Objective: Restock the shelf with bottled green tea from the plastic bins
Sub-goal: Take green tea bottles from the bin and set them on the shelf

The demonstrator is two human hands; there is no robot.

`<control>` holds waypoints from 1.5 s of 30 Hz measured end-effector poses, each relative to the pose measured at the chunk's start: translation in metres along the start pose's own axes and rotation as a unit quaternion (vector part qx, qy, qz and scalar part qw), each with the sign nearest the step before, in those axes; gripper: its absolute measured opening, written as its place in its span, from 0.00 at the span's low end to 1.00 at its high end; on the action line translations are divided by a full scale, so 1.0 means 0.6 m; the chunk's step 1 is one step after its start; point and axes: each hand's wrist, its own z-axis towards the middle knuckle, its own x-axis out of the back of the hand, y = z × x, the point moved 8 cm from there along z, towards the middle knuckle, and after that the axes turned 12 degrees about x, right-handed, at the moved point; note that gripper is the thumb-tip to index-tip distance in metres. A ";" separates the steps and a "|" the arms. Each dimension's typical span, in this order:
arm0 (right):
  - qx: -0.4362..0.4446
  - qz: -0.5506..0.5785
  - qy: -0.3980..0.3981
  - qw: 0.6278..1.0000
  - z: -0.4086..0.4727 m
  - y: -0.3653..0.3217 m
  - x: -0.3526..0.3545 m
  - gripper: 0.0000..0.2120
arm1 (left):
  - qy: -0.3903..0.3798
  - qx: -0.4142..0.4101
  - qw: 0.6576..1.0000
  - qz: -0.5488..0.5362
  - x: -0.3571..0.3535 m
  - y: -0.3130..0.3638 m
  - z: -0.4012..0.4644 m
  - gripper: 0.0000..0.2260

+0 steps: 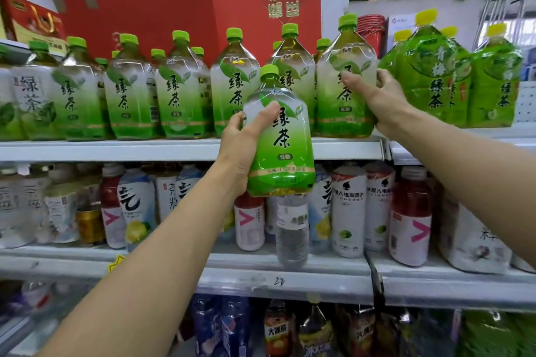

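Three tiers of shelf [185, 151] fill the view, the top one carrying a row of green tea under a red box [185, 9]. Left hand [240, 151] grips one bottle [280, 136] in front of that tier's edge; right hand [377, 101] clasps an end bottle [345, 87] standing there. Full, each looks heavy, its film slick: hold at mid-body. Bins are unseen.

Two bare forearms and hands [374, 101], no sleeves, rings or watch.
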 end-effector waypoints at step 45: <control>-0.055 -0.224 -0.134 0.964 0.005 0.029 0.008 0.32 | -0.002 0.025 0.999 -0.034 -0.003 -0.013 0.006 0.45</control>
